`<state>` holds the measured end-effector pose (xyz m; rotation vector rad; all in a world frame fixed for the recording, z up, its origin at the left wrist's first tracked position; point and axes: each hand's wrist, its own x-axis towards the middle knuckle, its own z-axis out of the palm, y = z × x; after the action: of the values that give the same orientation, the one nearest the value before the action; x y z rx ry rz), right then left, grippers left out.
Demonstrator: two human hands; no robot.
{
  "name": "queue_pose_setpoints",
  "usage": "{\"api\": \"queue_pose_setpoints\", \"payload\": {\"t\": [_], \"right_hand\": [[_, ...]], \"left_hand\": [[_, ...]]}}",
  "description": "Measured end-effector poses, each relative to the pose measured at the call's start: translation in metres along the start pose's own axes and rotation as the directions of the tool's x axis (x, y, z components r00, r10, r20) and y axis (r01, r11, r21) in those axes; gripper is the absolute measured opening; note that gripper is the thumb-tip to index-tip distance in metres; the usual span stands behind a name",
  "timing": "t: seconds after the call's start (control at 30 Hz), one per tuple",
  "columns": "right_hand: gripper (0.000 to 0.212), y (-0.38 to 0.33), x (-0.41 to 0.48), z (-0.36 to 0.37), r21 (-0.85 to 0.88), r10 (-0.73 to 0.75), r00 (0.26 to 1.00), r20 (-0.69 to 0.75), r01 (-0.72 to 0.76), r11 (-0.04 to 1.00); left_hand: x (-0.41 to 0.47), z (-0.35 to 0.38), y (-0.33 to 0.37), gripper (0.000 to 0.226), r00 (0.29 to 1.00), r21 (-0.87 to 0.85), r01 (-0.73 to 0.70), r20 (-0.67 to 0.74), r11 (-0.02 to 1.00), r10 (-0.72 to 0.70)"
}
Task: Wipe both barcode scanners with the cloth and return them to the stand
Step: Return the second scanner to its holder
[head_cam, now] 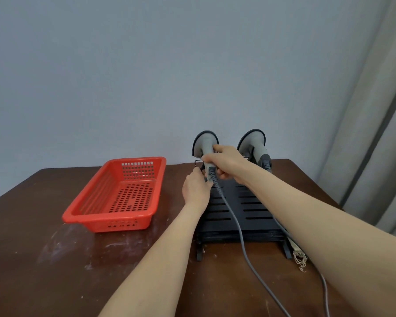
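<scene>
a red basket point(105, 217) sits on the left half of the brown table point(44, 259), toward the far edge. right of it the left hand point(196, 191) reaches to the upper left edge of the black stand point(254, 216). its fingers bend forward against the stand just beside the scanner handle, and whether they pinch anything cannot be told. the left scanner point(207, 145) stands at the stand's far top, near the table's far edge. its long axis runs near to far and tilts upward, with the head pointing away at the wall and the handle toward the person. the right hand point(226, 162) crosses over and wraps its fingers round that handle. a grey cable point(236, 225) trails from the handle down over the slotted stand to the table's near edge. the right scanner point(256, 145) rests in the stand just beside the first, pointing the same way. a frayed pale cloth point(298, 256) lies at the stand's near right corner, partly under the right forearm. a curtain point(375, 110) hangs beyond the table's right edge.
</scene>
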<state>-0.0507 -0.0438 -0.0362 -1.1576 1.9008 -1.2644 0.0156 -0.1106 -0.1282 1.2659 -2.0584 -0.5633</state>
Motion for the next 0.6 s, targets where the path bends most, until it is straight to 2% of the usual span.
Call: {"api": "queue_pose_setpoints", "payload": {"t": [0.27,0.6], "right_hand": [[0.029,0.0019,0.0093,-0.0003,0.002,0.069,0.997,0.02,-0.069,0.998],[0.032,0.0031,0.0067,-0.0027,0.069,0.084,0.994,0.065,-0.089,0.994]], "left_hand": [[0.0013,0.0002,-0.0002,0.026,1.0,-0.01,-0.005,-0.013,1.0,0.004],[0.0043,-0.0051,-0.0006,0.029,1.0,0.042,-0.024,0.018,0.999,0.023]]}}
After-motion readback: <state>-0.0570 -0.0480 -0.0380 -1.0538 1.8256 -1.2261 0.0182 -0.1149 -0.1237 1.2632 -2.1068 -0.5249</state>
